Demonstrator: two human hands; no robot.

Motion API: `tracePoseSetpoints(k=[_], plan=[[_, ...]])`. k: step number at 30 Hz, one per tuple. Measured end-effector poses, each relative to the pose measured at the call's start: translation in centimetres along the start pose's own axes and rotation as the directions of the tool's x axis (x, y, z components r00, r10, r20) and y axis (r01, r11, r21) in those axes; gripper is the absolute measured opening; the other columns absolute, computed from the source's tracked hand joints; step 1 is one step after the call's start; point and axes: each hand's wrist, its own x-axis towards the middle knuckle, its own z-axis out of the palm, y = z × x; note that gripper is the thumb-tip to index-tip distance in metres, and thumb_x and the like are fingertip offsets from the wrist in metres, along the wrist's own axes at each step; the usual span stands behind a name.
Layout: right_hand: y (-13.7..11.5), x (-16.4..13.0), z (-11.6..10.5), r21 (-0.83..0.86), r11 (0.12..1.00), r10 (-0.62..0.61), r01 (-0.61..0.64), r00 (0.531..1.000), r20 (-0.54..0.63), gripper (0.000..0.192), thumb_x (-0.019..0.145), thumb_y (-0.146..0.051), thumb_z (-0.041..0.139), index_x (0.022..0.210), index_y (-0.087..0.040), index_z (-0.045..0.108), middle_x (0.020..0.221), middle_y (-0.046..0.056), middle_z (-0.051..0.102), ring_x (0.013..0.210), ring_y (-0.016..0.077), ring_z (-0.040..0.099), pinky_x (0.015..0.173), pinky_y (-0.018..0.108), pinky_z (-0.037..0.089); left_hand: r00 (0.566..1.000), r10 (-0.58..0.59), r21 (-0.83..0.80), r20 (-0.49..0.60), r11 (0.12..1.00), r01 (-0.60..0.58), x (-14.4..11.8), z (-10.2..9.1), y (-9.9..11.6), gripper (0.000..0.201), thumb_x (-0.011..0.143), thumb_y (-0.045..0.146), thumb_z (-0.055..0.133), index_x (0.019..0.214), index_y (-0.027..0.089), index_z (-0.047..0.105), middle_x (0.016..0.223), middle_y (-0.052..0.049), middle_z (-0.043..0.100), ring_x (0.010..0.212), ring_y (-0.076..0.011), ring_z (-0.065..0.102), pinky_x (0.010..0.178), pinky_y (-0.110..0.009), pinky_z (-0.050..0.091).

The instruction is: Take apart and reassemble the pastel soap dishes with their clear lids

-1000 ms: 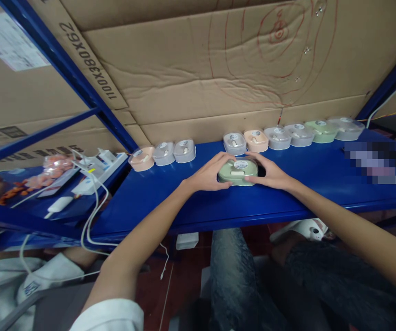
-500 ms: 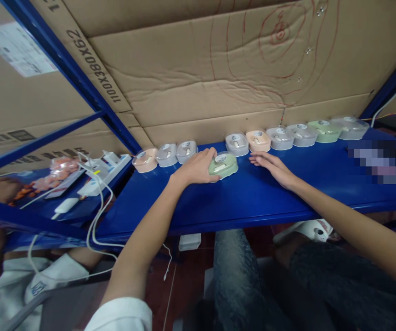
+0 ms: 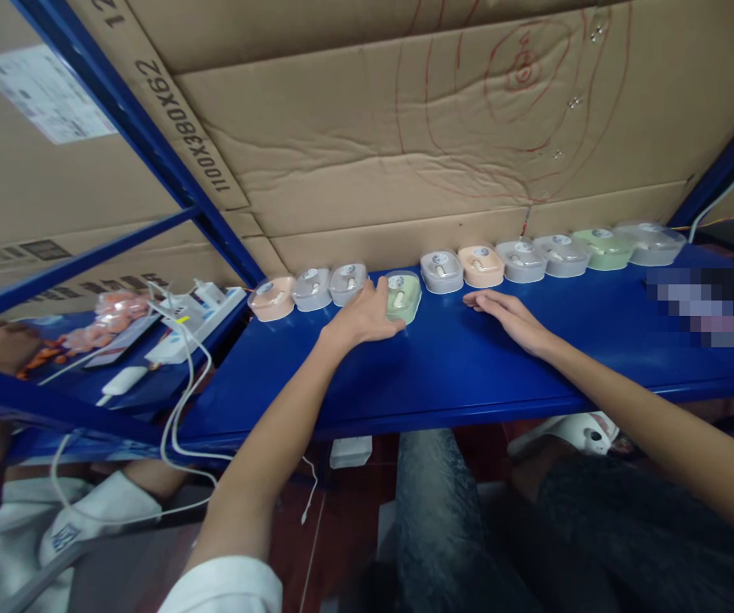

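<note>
My left hand (image 3: 362, 315) grips the left side of a pale green plastic box (image 3: 404, 298) with a clear lid and a round sticker. The box sits on the blue shelf (image 3: 444, 375), in line with the gap in a row of similar boxes. Left of my hand are a grey box (image 3: 347, 283), another grey box (image 3: 312, 289) and a peach box (image 3: 271, 298). My right hand (image 3: 511, 322) holds nothing; its fingers are stretched out, its edge near the shelf, in front of a peach box (image 3: 483, 266) and a grey box (image 3: 442, 272).
More grey boxes and a green box (image 3: 602, 249) continue the row rightward, against a cardboard wall (image 3: 354, 187). On the left, beyond a blue post, are a power strip (image 3: 197, 315), white cables and orange pieces in a bag (image 3: 117, 313). A co-worker's hand (image 3: 0, 345) is there.
The green box has turned and moved back and slightly left, with my left hand on it, into line with the row. My right hand has hardly moved.
</note>
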Motion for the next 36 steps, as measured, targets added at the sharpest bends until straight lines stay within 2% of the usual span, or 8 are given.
tracePoseSetpoints(k=[3,7,11,16,19,23,26,36], plan=[[-0.3,-0.1,0.0,-0.035,0.999,0.005,-0.005,1.000,-0.003,0.056,0.096,-0.077,0.065,0.118,-0.030,0.085,0.132,0.006,0.082,0.132,0.0367,0.070,0.127,0.060,0.044,1.000,-0.010,-0.010,-0.017,1.000,0.010,0.1,0.3,0.2,0.065,0.092,0.043,0.070,0.146,0.014,0.047,0.143,-0.027,0.056,0.127,-0.0458,0.068,0.103,-0.053,0.057],[-0.4,-0.2,0.0,-0.064,0.998,0.010,-0.010,1.000,-0.005,0.053,0.097,-0.074,0.064,0.117,-0.029,0.085,0.132,0.007,0.082,0.131,0.0368,0.071,0.126,0.060,0.044,0.996,-0.017,-0.012,-0.091,1.000,0.016,0.6,1.4,0.3,0.062,0.099,0.046,0.065,0.150,0.017,0.047,0.141,-0.024,0.055,0.127,-0.0453,0.066,0.104,-0.055,0.056],[-0.4,-0.2,0.0,-0.082,0.997,0.010,-0.010,1.000,-0.003,0.053,0.098,-0.074,0.063,0.116,-0.030,0.085,0.132,0.007,0.082,0.131,0.0368,0.071,0.126,0.060,0.044,0.980,0.016,0.038,-0.199,0.999,-0.009,1.5,3.0,0.3,0.062,0.103,0.048,0.064,0.152,0.015,0.047,0.137,-0.025,0.055,0.130,-0.0460,0.061,0.107,-0.056,0.053],[-0.5,-0.2,-0.1,-0.093,0.996,0.015,-0.014,1.000,0.006,0.051,0.097,-0.073,0.064,0.114,-0.030,0.085,0.132,0.006,0.082,0.131,0.0362,0.071,0.126,0.060,0.044,0.929,0.079,0.109,-0.362,0.993,-0.042,2.1,4.1,0.4,0.059,0.098,0.048,0.075,0.140,0.012,0.053,0.134,-0.026,0.057,0.127,-0.0464,0.056,0.106,-0.059,0.050],[-0.6,-0.2,0.0,-0.103,0.995,0.013,-0.012,1.000,0.009,0.049,0.099,-0.071,0.062,0.113,-0.030,0.085,0.132,0.006,0.082,0.132,0.0360,0.071,0.126,0.059,0.045,0.877,0.182,0.129,-0.445,0.982,-0.139,2.2,3.8,0.3,0.044,0.096,0.043,0.077,0.126,0.015,0.060,0.128,-0.021,0.061,0.124,-0.0425,0.056,0.106,-0.056,0.050],[-0.9,-0.3,0.0,-0.115,0.993,0.012,-0.010,1.000,0.014,0.047,0.099,-0.069,0.062,0.112,-0.030,0.085,0.133,0.006,0.082,0.133,0.0365,0.070,0.125,0.059,0.045,0.862,0.330,0.087,-0.385,0.943,-0.323,2.1,3.5,0.3,0.010,0.103,0.030,0.064,0.101,0.020,0.063,0.104,-0.012,0.068,0.108,-0.0330,0.061,0.099,-0.047,0.051],[-1.1,-0.3,0.0,-0.128,0.992,0.001,0.001,1.000,0.020,0.047,0.099,-0.069,0.062,0.111,-0.030,0.085,0.131,0.006,0.082,0.133,0.0366,0.070,0.125,0.059,0.044,0.864,0.381,0.083,-0.328,0.923,-0.376,2.2,3.9,0.5,0.013,0.104,0.026,0.062,0.093,0.020,0.065,0.097,-0.010,0.070,0.104,-0.0307,0.063,0.098,-0.045,0.051],[-1.3,-0.4,0.1,-0.132,0.991,-0.005,0.009,1.000,0.024,0.047,0.099,-0.069,0.062,0.110,-0.030,0.086,0.131,0.006,0.083,0.133,0.0366,0.070,0.124,0.058,0.045,0.894,0.365,0.131,-0.259,0.931,-0.342,2.3,4.8,0.5,0.023,0.107,0.033,0.061,0.118,0.016,0.074,0.113,-0.014,0.069,0.120,-0.0346,0.061,0.108,-0.046,0.051]])
